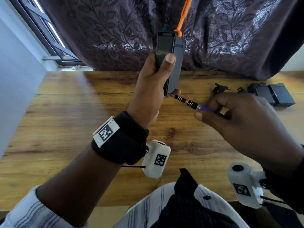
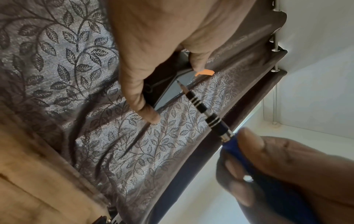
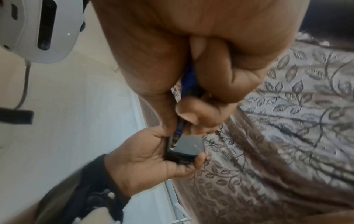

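- Currently the left grip [image 1: 151,89] is wrapped round a black box-shaped device [image 1: 177,66]. The thumb lies flat on the glossy face and the other fingers are behind. The device is held roughly upright in the air above the table [image 1: 82,104].
- An orange strip [image 1: 182,15] sticks up from the device's top right corner, against the leaf-pattern curtain [image 1: 115,30].
- The right grip [image 1: 243,116] is closed on the blue handle of a precision screwdriver [image 1: 187,102], pinched between thumb and fingertips. It holds nothing else.
- Key relation: the device lies up and to the left of the right grip. The screwdriver's long axis runs from the handle up-left to the device's bottom end. The device's own long axis is near vertical, so the tool meets that end at a slant.
- The tip sits at the bottom end face, just beside the left little fingertip. Cannot tell whether it is seated in a screw.
- Judgement: the right grip does the work and the left only steadies. The bit likely needs squaring to the end face before any turn, since a slip would land on the left fingertip.
- Other black parts [image 1: 276,94] lie on the table at far right, well apart.
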`<state>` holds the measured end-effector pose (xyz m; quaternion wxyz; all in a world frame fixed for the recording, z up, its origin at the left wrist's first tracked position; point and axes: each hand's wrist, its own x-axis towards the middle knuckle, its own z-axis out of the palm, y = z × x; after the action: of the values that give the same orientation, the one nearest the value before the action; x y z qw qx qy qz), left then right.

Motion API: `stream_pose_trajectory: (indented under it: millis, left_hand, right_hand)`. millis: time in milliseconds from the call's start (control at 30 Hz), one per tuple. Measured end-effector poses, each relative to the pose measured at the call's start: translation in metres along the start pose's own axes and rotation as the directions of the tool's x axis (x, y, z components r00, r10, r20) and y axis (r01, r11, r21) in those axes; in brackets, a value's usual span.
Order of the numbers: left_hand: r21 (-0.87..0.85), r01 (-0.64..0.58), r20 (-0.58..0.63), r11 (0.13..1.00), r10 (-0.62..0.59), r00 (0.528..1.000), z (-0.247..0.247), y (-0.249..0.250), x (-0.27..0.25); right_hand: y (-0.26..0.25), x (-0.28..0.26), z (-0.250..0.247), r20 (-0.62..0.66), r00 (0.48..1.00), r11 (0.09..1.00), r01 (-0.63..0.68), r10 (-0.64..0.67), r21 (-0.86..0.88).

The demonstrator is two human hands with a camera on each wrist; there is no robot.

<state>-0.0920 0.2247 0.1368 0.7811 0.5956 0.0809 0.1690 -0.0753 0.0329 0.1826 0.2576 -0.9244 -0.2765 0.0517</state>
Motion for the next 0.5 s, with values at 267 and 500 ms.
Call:
stream_pose_trajectory:
  millis: [267, 500]
  left_hand:
    - [-0.001, -0.001, 0.089, 1.000, 0.001, 0.996, -0.018, 0.002, 0.008]
    - [-0.073, 0.066, 0.052, 0.995, -0.062, 0.997, -0.034, -0.001, 0.010]
  right_hand:
    - [0.000, 0.015, 0.001, 0.282, 0.956, 0.870, -0.203, 0.078, 0.450]
    - [0.003, 0.013, -0.011, 0.339, 0.941, 0.822, -0.192, -0.001, 0.537]
